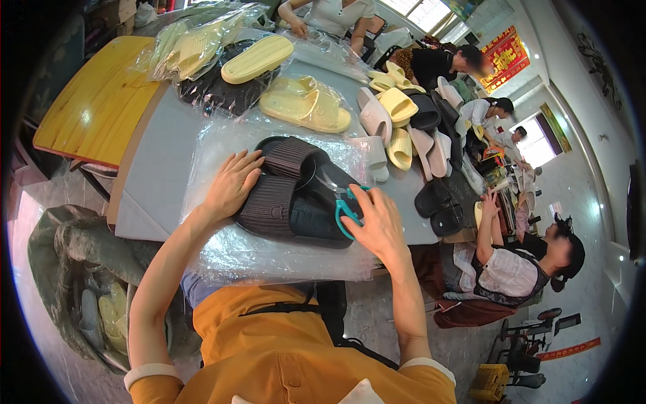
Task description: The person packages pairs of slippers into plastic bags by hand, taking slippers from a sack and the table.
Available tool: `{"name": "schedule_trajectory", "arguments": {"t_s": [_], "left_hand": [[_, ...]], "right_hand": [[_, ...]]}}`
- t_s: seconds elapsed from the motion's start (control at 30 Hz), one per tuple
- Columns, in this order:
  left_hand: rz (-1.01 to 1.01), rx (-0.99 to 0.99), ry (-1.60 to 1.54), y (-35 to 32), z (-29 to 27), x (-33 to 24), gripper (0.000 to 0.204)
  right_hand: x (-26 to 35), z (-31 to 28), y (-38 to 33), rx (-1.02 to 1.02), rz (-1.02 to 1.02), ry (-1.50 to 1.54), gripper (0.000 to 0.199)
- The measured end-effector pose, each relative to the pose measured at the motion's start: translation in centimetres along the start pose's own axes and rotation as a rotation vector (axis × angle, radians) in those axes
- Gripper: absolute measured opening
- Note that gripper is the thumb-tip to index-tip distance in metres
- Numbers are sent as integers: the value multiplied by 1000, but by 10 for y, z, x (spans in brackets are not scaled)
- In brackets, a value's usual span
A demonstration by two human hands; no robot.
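A pair of black slide slippers (269, 209) lies side by side on a stack of clear plastic bags (289, 259) in front of me. My left hand (232, 183) rests flat on the ribbed straps at the left, fingers stretched out. My right hand (378, 222) grips teal-handled scissors (344, 225) over the soles of the slippers. The scissors' blades point up and left, toward the far slipper. Just beyond the pair is a pale yellow slipper (306, 108) on the bags.
Bagged yellow slippers (195, 54) pile up at the far left, beside a yellow wooden table (94, 101). Grey, yellow and black slippers (397, 108) crowd the right side of the grey table (151, 175). A sack of slippers (74, 269) stands lower left. Several people work around the tables.
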State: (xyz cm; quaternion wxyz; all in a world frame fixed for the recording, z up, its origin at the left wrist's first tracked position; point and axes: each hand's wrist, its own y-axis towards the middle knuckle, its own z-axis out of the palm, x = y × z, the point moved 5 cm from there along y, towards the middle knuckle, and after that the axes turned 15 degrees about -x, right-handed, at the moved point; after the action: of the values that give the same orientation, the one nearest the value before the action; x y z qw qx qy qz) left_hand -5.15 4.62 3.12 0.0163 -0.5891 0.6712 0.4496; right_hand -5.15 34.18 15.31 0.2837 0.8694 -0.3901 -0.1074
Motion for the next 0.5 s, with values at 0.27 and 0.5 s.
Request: {"name": "schedule_trajectory", "arguments": {"t_s": [0.27, 0.5], "left_hand": [[-22, 10, -28, 1, 0, -1, 48], [-15, 21, -17, 4, -4, -3, 47]], "right_hand": [[6, 7, -4, -94, 60, 97, 54], [-77, 8, -35, -276, 516, 185, 47]]}}
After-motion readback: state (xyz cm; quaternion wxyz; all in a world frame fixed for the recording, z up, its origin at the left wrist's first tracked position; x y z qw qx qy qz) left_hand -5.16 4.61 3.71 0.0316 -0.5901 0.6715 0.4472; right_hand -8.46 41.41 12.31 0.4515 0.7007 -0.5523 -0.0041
